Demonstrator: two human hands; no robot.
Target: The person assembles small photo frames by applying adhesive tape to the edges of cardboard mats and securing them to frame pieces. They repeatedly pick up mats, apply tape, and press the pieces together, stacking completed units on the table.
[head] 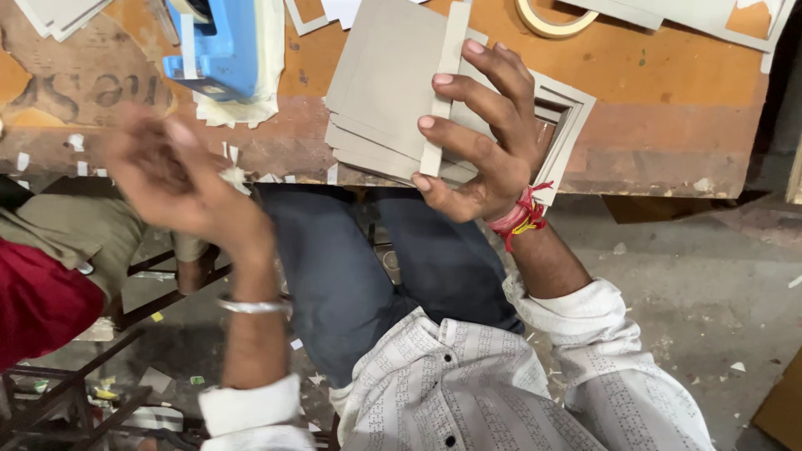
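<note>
The right hand (493,142) is holding a narrow grey cardboard strip (443,92) upright against its fingers, the thumb pressing the strip's near end and the fingertips curling over its left edge. It is a light pinch rather than a firm clasp, and the strip is standing on its long axis, running from the near edge of the table out toward the far side. Right behind and under the hand a stack of grey cardboard sheets (376,92) is lying at a tilt, overhanging the near edge of the orange worktable (660,92), with a cardboard frame (572,117) poking out to the right of the palm.

To my eye, the risk is in that overhang: if the hand is leaning on the stack while fiddling with the strip, the top sheets could be sliding off toward the person's lap. The strip itself could be twisting out of such a loose pinch, too.

The left hand (171,171) is hovering to the left, off the table's near edge and well apart from the strip. It is blurred; I cannot tell whether it is gripping anything, though a pale scrap seems to be near its fingers. Farther off, a blue tape dispenser (215,46) is sitting at the far left, and a tape roll (553,18) is lying at the far edge.
</note>
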